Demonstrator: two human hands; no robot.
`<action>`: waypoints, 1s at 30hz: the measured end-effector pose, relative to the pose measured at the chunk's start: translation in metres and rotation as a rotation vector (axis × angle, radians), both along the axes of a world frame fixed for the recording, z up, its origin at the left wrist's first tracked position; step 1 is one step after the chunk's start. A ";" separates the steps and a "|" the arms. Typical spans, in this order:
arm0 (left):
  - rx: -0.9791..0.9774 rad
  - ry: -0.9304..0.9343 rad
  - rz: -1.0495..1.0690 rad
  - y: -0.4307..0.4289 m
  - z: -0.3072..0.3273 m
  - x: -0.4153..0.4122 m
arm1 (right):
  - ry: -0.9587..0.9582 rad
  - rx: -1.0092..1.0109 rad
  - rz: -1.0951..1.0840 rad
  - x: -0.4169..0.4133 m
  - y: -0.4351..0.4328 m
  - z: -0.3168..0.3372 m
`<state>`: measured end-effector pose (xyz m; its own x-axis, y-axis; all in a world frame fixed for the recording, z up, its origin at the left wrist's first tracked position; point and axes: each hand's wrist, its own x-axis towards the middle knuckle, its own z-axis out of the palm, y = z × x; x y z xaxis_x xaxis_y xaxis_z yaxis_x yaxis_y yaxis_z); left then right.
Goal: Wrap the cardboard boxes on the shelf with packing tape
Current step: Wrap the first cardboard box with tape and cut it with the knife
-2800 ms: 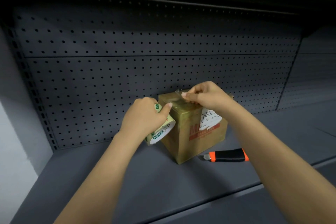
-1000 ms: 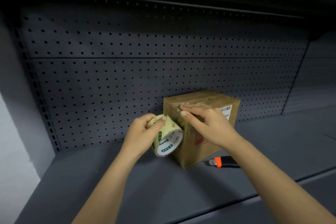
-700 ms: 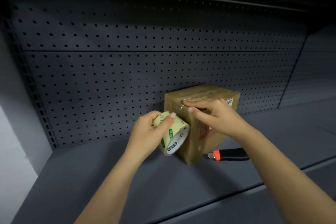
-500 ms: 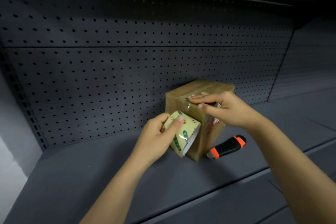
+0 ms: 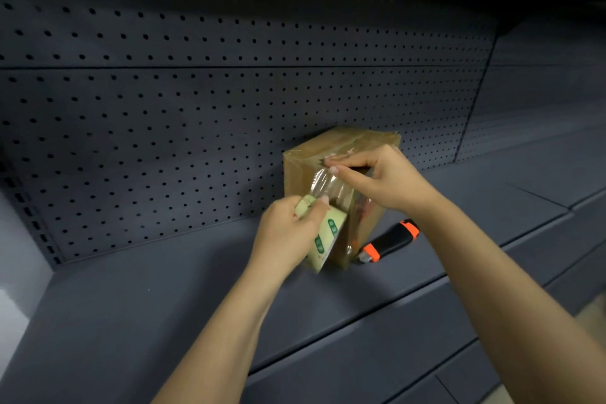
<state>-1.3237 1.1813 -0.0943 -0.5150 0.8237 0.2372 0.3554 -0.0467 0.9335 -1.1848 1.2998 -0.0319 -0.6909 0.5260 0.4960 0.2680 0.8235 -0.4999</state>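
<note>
A small brown cardboard box [image 5: 300, 170] stands on the dark grey shelf [image 5: 137, 308], close to the pegboard back wall. My left hand [image 5: 288, 233] grips a roll of clear packing tape [image 5: 323, 238] with green print, held low against the box's near corner. A strip of clear tape [image 5: 328, 182] runs from the roll up the box's front face. My right hand [image 5: 383, 177] lies over the box's top front edge, fingertips pressing the tape's upper end against the cardboard.
A black and orange utility knife [image 5: 390, 241] lies on the shelf just right of the box. The perforated back wall [image 5: 164, 128] rises right behind the box. A lower shelf edge [image 5: 377, 361] runs across the front, under my forearms.
My left hand has drawn the tape roll down the box's front face from near the top edge to the bottom corner, unrolling tape. My right hand stays at the top edge.
</note>
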 end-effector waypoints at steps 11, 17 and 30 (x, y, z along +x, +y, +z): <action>-0.030 -0.027 0.175 0.002 -0.010 0.009 | 0.048 -0.026 -0.036 -0.002 0.003 -0.002; 0.011 0.061 0.240 0.011 -0.011 0.013 | 0.118 0.040 -0.078 -0.011 0.001 -0.006; -0.023 0.102 0.331 0.012 -0.002 0.025 | 0.272 0.154 0.039 0.018 0.007 -0.015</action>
